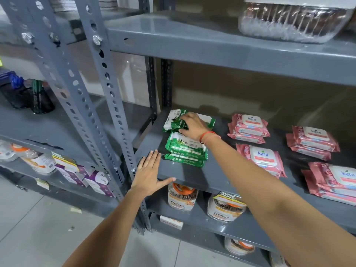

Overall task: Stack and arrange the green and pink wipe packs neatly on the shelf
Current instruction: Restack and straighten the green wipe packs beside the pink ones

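Note:
Two piles of green wipe packs lie at the left end of the grey shelf [194, 180]: a front stack [185, 150] and a rear pile [174, 120] behind it. My right hand [192, 126] reaches over the front stack and rests on the rear green pack, fingers curled on its top. My left hand [149, 173] lies flat and open on the shelf's front left corner, just left of the front stack. Pink wipe packs sit in several short stacks to the right: [248, 128], [263, 159], [312, 140], [333, 180].
Grey perforated uprights [113, 105] stand left of the shelf. The shelf above [221, 49] holds a clear-wrapped bundle [292, 18]. Jars [182, 196] and boxes sit on the shelf below. A neighbouring rack on the left carries mesh holders [41, 99] and purple boxes [96, 183].

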`<state>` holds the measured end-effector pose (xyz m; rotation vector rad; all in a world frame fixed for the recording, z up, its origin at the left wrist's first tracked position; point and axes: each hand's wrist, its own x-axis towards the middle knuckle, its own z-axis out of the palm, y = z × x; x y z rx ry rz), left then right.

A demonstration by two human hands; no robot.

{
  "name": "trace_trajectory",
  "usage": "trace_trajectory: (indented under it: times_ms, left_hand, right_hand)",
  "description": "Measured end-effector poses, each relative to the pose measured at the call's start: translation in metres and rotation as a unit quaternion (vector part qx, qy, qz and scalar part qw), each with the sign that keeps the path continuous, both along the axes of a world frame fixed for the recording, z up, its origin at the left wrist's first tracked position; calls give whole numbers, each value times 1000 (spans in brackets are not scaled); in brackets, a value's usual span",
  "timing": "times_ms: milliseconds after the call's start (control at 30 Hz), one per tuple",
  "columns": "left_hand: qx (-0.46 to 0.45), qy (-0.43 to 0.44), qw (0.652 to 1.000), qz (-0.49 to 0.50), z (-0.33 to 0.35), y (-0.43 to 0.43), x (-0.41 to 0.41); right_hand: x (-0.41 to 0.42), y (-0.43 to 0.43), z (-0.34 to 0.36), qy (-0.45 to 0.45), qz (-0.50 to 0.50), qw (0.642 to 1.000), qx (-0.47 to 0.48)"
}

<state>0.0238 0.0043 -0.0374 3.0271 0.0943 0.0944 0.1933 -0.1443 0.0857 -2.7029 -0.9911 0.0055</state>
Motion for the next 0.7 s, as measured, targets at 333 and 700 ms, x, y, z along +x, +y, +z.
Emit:
trace_trajectory:
  times_ms: [333, 700]
  left_hand:
    - [-2, -32, 999, -6, -7, 1, 0]
    - [0, -51, 999, -7, -7, 1, 0]
  right_hand:
    - [49, 34, -25, -73, 75, 981, -164]
    - [57, 34, -32, -159, 138, 966, -151]
